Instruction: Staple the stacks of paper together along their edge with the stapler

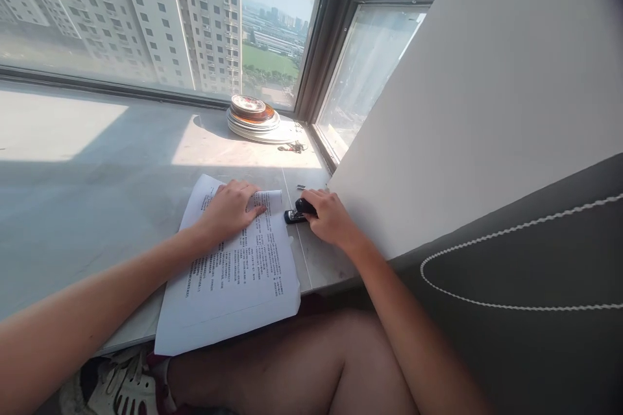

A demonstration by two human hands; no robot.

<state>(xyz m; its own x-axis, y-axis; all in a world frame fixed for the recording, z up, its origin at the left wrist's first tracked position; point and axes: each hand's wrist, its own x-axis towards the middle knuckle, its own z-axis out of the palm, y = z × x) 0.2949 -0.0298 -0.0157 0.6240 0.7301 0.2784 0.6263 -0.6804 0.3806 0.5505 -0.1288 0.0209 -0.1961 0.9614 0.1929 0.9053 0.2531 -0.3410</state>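
My left hand (233, 206) is closed on the upper part of some printed paper sheets (257, 266), its thumb lying on the text side. The paper's upper edge curls, and its lower end hangs over the sill's front edge. To the right, my right hand (328, 215) grips a black stapler (294, 216) whose arm is raised above its base. The stapler rests on the sill just beside the paper, a small gap between them. A short strip of staples (301, 187) lies beyond the stapler.
A stack of plates (253, 123) stands on the grey sill (121, 207) by the window corner, with a small tangled cord (292, 148) near it. A white wall (487, 91) slopes up at right. A beaded chain (487, 233) hangs there. My bent leg (272, 363) is below.
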